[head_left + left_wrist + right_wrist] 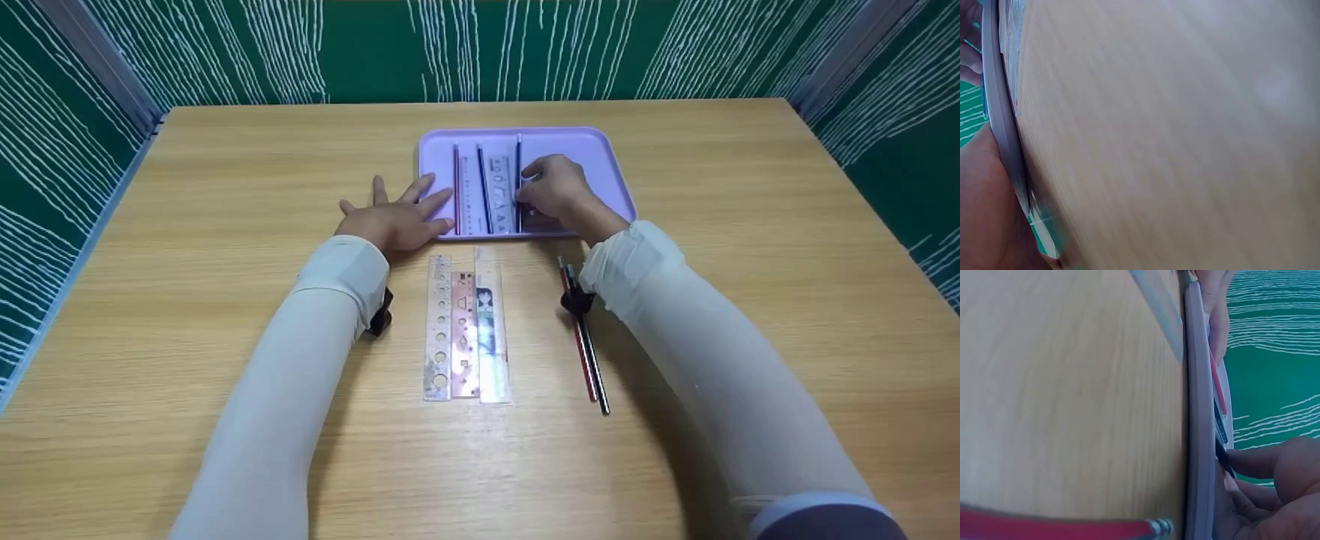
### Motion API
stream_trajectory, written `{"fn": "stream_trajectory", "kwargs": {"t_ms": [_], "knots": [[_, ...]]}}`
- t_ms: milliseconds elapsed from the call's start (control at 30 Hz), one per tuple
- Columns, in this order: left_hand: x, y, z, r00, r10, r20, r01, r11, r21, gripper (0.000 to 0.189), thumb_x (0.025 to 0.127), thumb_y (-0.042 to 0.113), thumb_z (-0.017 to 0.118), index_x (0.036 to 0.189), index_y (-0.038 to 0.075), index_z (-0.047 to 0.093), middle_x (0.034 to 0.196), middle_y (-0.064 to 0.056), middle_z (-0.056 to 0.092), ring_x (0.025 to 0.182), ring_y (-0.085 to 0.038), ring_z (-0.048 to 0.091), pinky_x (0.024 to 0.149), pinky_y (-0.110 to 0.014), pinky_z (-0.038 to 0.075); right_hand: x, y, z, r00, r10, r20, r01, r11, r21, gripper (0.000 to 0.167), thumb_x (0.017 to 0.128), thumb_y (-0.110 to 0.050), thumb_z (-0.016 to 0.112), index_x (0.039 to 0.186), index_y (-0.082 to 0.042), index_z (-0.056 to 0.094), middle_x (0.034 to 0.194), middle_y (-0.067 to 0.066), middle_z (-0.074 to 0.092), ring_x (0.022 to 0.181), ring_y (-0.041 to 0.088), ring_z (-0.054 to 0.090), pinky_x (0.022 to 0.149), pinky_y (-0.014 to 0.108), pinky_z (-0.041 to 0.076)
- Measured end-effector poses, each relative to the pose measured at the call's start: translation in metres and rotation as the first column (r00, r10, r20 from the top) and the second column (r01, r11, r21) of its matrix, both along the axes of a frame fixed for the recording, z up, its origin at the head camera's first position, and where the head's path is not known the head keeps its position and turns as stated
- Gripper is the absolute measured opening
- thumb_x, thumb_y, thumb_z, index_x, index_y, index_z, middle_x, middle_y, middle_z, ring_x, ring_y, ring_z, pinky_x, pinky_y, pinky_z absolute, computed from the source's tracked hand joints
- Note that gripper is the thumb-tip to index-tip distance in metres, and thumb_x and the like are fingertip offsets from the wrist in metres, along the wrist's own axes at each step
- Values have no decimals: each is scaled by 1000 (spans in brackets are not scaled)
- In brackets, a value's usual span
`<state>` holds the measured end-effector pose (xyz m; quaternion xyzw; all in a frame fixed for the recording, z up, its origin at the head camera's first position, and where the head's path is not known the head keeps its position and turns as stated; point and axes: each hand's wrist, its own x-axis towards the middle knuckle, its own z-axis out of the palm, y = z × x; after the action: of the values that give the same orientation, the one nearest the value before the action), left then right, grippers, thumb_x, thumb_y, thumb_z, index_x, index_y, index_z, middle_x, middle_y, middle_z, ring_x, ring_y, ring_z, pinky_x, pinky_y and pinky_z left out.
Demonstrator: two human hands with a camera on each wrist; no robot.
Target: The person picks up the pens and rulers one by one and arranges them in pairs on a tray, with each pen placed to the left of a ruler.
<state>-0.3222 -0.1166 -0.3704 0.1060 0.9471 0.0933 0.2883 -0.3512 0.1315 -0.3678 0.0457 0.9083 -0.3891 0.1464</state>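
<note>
A lilac tray (604,180) holds a red pencil (456,187), a clear ruler (470,202), a dark pencil (484,184), a stencil ruler with cut-out shapes (499,191) and a second dark pencil (518,154), all lying lengthwise. My right hand (559,187) reaches in from the right and pinches this second dark pencil (1224,461) near its lower part. Beneath that hand, a dark patch in the tray is mostly covered. My left hand (397,221), fingers spread, rests at the tray's left edge, with fingertips over the rim.
In front of the tray lie a clear ruler with round holes (439,330), a pink stencil ruler (464,337) and a clear ruler with a printed picture (491,337), side by side. A red pencil (585,360) and a black pencil (598,375) lie below my right forearm.
</note>
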Motion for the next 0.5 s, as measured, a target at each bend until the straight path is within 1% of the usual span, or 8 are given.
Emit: {"fn": "stream_trajectory", "kwargs": {"t_ms": [67, 200, 300, 400, 500], "knots": [[0, 0, 0, 1000, -4, -5, 4, 1000, 0, 65, 99, 75, 25, 154, 62, -7, 165, 23, -28, 148, -49, -33, 100, -89, -15, 1, -1, 1, 1000, 7, -12, -7, 999, 33, 48, 97, -11, 65, 144, -5, 56, 126, 11, 66, 100, 17, 67, 80, 25, 58], [1, -1, 0, 1000, -10, -7, 10, 1000, -3, 65, 98, 76, 24, 153, 62, -8, 165, 23, -29, 147, -50, -33, 99, -90, -14, 3, -4, 2, 1000, 7, 14, -8, 998, 68, 47, 97, -12, 67, 143, -6, 58, 128, 11, 65, 103, 18, 68, 80, 25, 61], [1, -1, 0, 1000, -15, -4, 15, 1000, 0, 65, 98, 76, 23, 153, 62, -9, 164, 23, -30, 146, -50, -34, 98, -90, -15, 5, -6, 3, 999, 0, 37, -3, 996, 91, 45, 98, -14, 67, 142, -8, 59, 129, 10, 65, 106, 19, 67, 84, 27, 60], [1, -1, 0, 1000, -11, -3, 11, 1000, 3, 65, 98, 76, 23, 153, 62, -9, 164, 24, -30, 146, -50, -34, 99, -89, -16, 6, -6, 2, 1000, 1, 31, -4, 994, 108, 44, 99, -15, 67, 142, -10, 60, 130, 9, 65, 109, 19, 66, 91, 30, 58], [1, -1, 0, 1000, -9, -2, 9, 1000, 1, 65, 98, 76, 23, 154, 61, -9, 164, 23, -30, 147, -50, -34, 100, -89, -16, 7, -5, 2, 1000, 18, 11, -19, 993, 116, 44, 99, -15, 67, 142, -10, 60, 131, 9, 65, 111, 19, 64, 96, 32, 56]]}}
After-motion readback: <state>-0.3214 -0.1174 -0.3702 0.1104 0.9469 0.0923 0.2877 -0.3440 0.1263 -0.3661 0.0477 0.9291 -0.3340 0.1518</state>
